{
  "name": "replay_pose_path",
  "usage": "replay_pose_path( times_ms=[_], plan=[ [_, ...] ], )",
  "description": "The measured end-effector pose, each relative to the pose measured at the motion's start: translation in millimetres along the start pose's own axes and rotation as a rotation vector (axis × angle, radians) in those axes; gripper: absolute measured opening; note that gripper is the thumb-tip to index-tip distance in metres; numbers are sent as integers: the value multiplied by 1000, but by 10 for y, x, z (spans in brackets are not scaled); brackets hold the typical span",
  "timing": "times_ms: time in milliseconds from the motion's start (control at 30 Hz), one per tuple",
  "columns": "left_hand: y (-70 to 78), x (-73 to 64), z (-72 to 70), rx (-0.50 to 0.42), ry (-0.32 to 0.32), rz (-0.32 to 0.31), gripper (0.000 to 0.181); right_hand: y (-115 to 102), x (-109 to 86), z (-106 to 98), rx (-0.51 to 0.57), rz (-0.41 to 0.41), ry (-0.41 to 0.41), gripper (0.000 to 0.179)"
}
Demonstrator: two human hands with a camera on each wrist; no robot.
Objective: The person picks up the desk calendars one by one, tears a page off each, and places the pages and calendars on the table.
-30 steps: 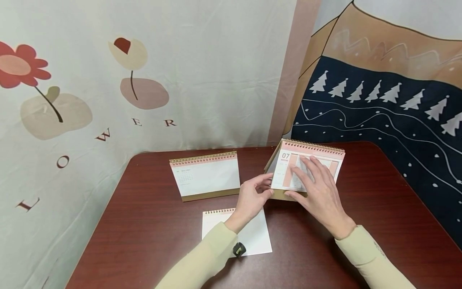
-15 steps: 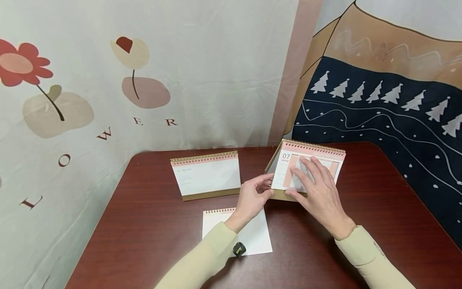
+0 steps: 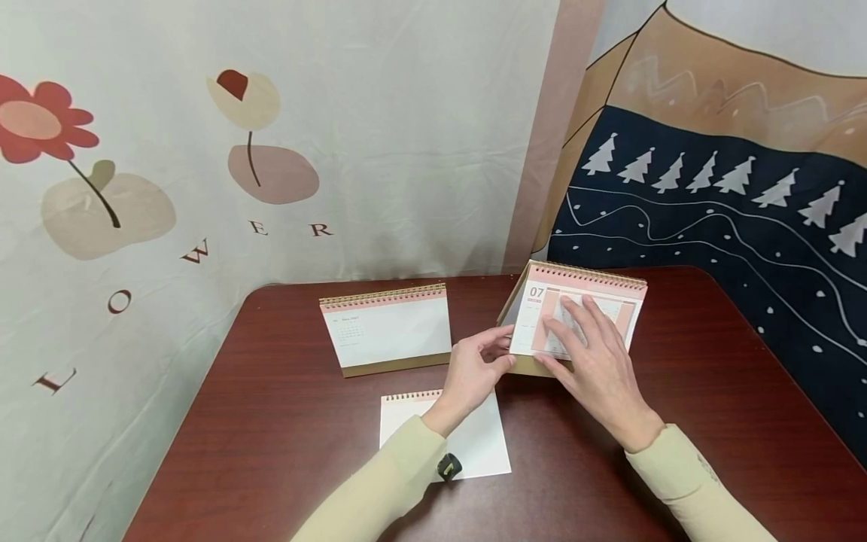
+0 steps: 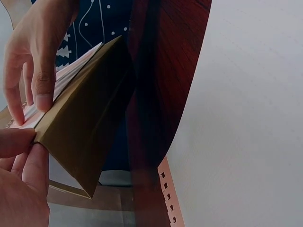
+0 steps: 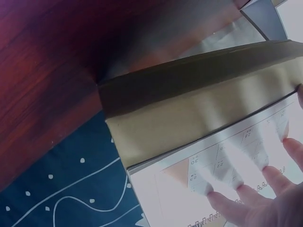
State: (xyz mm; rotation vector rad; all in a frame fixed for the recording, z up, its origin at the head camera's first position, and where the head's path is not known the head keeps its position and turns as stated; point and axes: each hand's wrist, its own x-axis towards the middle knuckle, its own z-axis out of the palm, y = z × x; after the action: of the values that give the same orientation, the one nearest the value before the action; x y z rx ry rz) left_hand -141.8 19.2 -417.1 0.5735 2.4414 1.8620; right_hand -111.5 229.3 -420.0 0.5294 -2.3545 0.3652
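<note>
A desk calendar (image 3: 588, 275) with a coil binding, marked 07, stands at the right rear of the table on a brown card stand (image 4: 90, 113). My left hand (image 3: 470, 369) pinches the calendar's lower left corner between thumb and fingers. Spread across the front page, my right hand (image 3: 599, 369) presses with its fingertips, its thumb by the page's lower edge. In the right wrist view the fingers (image 5: 227, 208) touch the printed date grid. A white sheet (image 3: 477, 444) with a punched pink top strip lies partly under my left forearm.
A second coil-bound desk calendar (image 3: 393, 331) stands left of the first, its mostly white page facing me. A small black device (image 3: 448, 467) is by the left cuff. Behind the reddish-brown table (image 3: 271, 436) hang printed cloths (image 3: 406, 135).
My right hand has slid slightly to the left across the calendar's page. My left hand keeps its pinch at the corner, and the other calendar and the sheet stay put.
</note>
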Motion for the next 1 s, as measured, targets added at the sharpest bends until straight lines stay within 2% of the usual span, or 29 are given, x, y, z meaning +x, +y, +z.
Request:
replay_pose_path(
  times_ms=[133,400,633,800,933,1000],
  plan=[
    [-6,2,-2,0,-4,-1,43,-4,8,-9,-12,-16,-11,53],
    [-2,-9,7,-12,-6,1,44,-12,27,-20,-13,-19,-18,61],
    [-14,-14,8,1,-6,-11,44,-38,25,-12,-62,-50,31,52],
    [-6,-10,1,-11,-3,6,44,-65,11,21,-133,-110,84,48],
    [-11,-6,1,-20,-3,1,44,-78,17,43,-145,-154,140,45],
    [-18,-2,1,-24,-2,-5,45,-78,13,42,-145,-167,135,44]
  ],
)
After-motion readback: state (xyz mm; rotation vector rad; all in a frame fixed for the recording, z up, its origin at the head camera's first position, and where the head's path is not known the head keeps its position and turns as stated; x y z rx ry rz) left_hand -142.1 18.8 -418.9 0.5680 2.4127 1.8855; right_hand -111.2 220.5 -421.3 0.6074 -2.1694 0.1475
